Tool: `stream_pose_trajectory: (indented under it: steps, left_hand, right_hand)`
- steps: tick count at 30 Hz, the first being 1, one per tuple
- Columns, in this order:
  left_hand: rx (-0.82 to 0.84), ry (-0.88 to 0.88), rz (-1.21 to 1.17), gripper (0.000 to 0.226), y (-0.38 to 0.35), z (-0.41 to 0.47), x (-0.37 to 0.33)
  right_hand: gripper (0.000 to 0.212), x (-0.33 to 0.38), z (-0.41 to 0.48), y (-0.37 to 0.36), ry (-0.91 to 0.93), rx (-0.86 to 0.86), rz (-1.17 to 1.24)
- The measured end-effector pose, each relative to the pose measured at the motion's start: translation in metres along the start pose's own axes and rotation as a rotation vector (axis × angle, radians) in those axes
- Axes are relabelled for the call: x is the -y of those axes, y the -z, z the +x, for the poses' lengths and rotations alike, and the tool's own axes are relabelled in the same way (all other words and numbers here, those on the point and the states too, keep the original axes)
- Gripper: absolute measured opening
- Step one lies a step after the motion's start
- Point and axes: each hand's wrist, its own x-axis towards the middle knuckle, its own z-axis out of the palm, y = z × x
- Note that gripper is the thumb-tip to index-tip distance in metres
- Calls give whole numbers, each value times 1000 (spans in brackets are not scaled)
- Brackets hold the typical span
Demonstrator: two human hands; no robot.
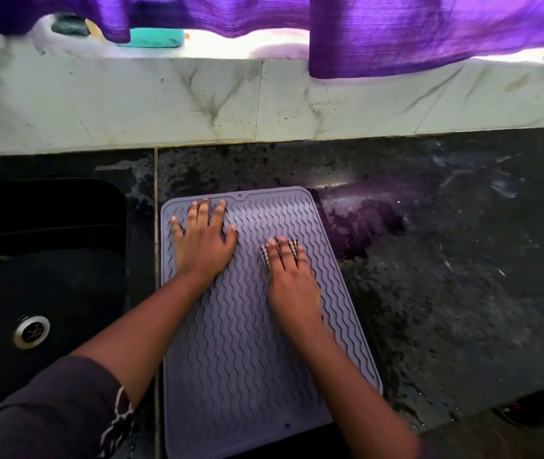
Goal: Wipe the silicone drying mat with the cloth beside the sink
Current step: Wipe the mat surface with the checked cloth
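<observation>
A grey-lilac silicone drying mat (241, 352) with wavy ridges lies on the dark counter just right of the sink. My left hand (203, 241) rests flat on the mat's far left part, fingers spread, holding nothing. My right hand (289, 274) presses down on a small checked cloth (265, 256) at the mat's far right part. Only the cloth's edges show around my fingers; most of it is hidden under the palm.
A black sink (42, 260) with a metal drain (30, 331) lies to the left. The dark counter (446, 260) to the right is wet. A marble backsplash (264, 101) runs behind, with a purple curtain (396, 31) hanging over the sill and a teal object (156, 38) on it.
</observation>
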Motion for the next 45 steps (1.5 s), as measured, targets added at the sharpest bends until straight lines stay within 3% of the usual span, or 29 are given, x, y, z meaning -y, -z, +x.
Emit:
stream_pose_trajectory:
  steps: [5, 8, 12, 14, 17, 19, 21, 25, 30, 35, 42, 45]
  left_hand:
    - [2, -4, 4, 58, 0, 0, 0]
    - [0, -9, 3, 58, 2, -1, -1]
    - [14, -2, 12, 59, 4, -1, -1]
    - [15, 1, 24, 59, 4, -1, -1]
    - [10, 5, 18, 59, 3, 0, -2]
    - [7, 8, 14, 59, 3, 0, -1]
    - [1, 5, 9, 59, 2, 0, -1]
    - [2, 1, 12, 59, 2, 1, 0]
    - [1, -8, 11, 59, 3, 1, 0]
    - [2, 3, 24, 60, 1, 2, 0]
    - [3, 4, 14, 59, 1, 2, -1]
    - [6, 7, 7, 59, 2, 1, -2]
  right_hand:
    - [72, 0, -52, 7, -40, 103, -57]
    - [64, 10, -41, 26, -34, 107, -95]
    - [41, 7, 25, 76, -116, 35, 246]
    - [45, 7, 63, 74, -27, -63, 169]
    - [51, 12, 80, 38, 99, 16, -98]
    - [55, 7, 65, 22, 76, 4, -169]
    - [64, 3, 30, 20, 56, -25, -164]
    - [66, -5, -38, 28, 80, 140, -155]
    - [49, -5, 19, 65, 99, 29, -54]
    - [50, -2, 48, 29, 102, 2, -141]
    - [60, -20, -5, 28, 157, 42, -117]
    - [53, -21, -20, 33, 133, 48, -103]
